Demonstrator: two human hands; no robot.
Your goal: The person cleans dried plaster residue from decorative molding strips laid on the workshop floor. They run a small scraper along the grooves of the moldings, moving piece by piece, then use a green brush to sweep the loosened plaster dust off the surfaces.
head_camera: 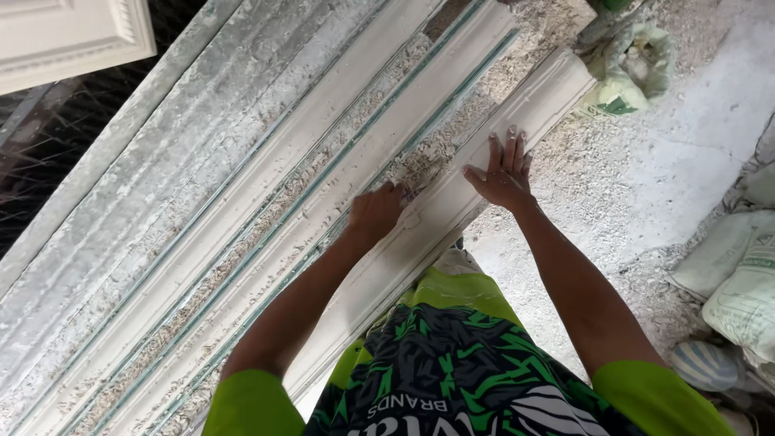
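Observation:
A long white plaster cornice moulding (542,95) lies at the near edge of a workbench, running from lower left to upper right. My right hand (504,171) rests flat on it, fingers spread and pointing up along its length. My left hand (375,211) is curled into a fist at the inner edge of the same moulding, and seems to pinch a small tool or scrap that is mostly hidden. Two more white mouldings (355,153) lie parallel beyond it, with crumbly plaster debris packed in the channels between them.
A grey metal-faced bench surface (161,161) stretches left. A framed white plaster panel (73,36) sits at top left. The floor (670,161) is coated in white dust; a greenish sack (634,69) lies at top right and several filled sacks (739,282) at right.

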